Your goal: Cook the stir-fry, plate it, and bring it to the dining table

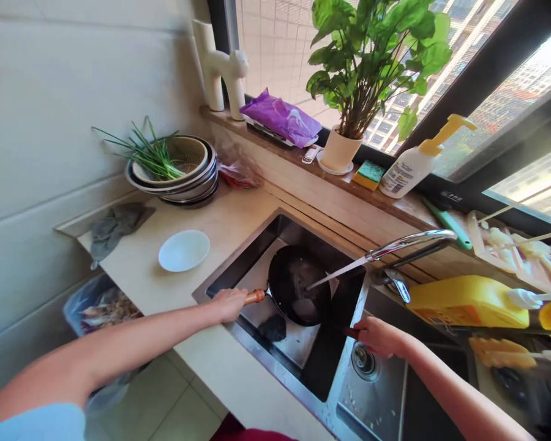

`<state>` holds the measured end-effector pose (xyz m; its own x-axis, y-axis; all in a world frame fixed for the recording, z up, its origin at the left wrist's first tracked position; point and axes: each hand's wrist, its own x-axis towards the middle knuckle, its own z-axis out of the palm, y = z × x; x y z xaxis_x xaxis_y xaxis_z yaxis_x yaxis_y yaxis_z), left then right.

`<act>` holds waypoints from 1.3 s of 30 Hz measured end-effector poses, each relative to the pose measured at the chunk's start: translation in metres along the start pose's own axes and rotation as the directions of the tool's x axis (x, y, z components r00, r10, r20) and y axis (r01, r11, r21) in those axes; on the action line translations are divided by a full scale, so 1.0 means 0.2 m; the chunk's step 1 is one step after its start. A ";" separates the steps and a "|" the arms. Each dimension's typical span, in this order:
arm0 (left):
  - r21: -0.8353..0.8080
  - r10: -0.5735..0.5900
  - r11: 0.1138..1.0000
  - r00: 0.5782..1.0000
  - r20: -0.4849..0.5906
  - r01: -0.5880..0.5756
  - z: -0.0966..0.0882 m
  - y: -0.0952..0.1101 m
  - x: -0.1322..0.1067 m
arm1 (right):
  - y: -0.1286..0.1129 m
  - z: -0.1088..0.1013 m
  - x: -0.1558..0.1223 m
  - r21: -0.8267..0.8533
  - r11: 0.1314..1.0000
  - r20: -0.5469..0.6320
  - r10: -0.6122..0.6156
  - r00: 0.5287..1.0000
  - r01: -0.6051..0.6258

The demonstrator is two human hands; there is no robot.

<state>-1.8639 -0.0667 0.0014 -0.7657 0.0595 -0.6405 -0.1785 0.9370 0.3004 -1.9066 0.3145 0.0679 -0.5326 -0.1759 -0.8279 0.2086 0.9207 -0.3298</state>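
Note:
A black frying pan (282,283) sits tilted in the left sink basin, and water runs into it from the faucet (413,239). My left hand (229,304) is closed round its wooden handle (256,296). My right hand (380,337), over the divider between the basins, grips the reddish-brown handle (351,332) of a utensil. Its dark far end blends into the pan and basin, so its kind cannot be made out. A dark crumpled cloth or scrubber (272,329) lies below the pan, inside the basin (310,373).
A white bowl (184,250) and stacked basins (197,184) with green onions (158,156) stand on the left counter. Along the sill are a potted plant (342,147), a sponge (368,174) and a pump bottle (406,171). A yellow jug (472,300) lies at right.

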 end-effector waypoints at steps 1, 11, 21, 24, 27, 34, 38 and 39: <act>0.010 0.007 1.000 1.000 -0.005 -0.007 -0.01 -0.01 0.00 | -0.03 0.02 0.01 -0.054 0.998 -0.033 -0.043 0.999 0.041; 0.002 -0.074 0.997 0.987 0.141 0.074 0.01 0.01 0.03 | -0.40 0.31 0.27 -0.384 0.923 -0.341 -0.117 0.933 -0.025; -0.077 -0.020 0.996 0.947 0.322 0.047 -0.05 -0.05 0.09 | -0.37 -0.04 0.12 -0.519 0.852 -0.101 -0.145 0.984 0.072; -0.101 -0.014 0.993 0.929 0.370 0.055 -0.06 -0.06 0.10 | -0.41 0.00 0.17 -0.476 0.870 -0.062 -0.178 0.982 0.128; -0.136 -0.003 0.988 0.905 0.426 0.068 -0.07 -0.06 0.10 | -0.45 0.13 0.24 -0.466 0.881 -0.154 -0.167 0.974 0.077; -0.156 -0.002 0.984 0.874 0.485 0.090 -0.09 -0.07 0.12 | -0.42 0.05 0.23 -0.444 0.896 -0.140 -0.086 0.986 0.015; -0.141 -0.005 0.986 0.874 0.486 0.085 -0.10 -0.07 0.13 | -0.38 -0.06 0.16 -0.326 0.937 0.025 -0.122 0.992 0.124; -0.141 -0.008 0.986 0.873 0.487 0.088 -0.10 -0.06 0.13 | -0.38 -0.06 0.16 -0.297 0.944 0.036 -0.136 0.990 0.140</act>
<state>-1.8936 -0.0842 -0.0040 -0.3665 0.2124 -0.9058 -0.3304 0.8804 0.3402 -1.9490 0.2433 0.0711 -0.5264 -0.3117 -0.7911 -0.1218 0.9484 -0.2927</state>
